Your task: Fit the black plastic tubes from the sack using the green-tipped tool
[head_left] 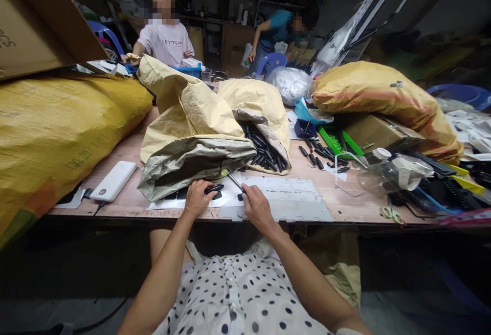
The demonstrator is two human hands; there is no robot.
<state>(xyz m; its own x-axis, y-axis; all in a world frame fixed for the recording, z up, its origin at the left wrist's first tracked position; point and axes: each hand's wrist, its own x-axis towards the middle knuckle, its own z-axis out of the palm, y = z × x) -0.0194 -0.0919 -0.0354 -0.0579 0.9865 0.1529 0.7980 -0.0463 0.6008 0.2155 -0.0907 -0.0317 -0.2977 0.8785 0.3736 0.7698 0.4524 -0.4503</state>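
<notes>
My left hand (198, 196) rests on the table edge with its fingers closed on a slim black part (214, 188). My right hand (256, 206) is closed round the black handle of a thin tool (232, 179) whose shaft runs up and left to a yellow-green tip, just above the black part. Both hands are over a white sheet (284, 197) lying on the wooden table (126, 197). Right behind them an open tan sack (199, 120) spills several black parts (264, 152) from its mouth.
A white power bank (113, 180) lies at the left beside a bulging yellow sack (57, 135). More loose black parts (318, 153), a green tray (339, 143), clear plastic (379, 171) and another filled sack (379, 94) crowd the right. Two other people work at the far side.
</notes>
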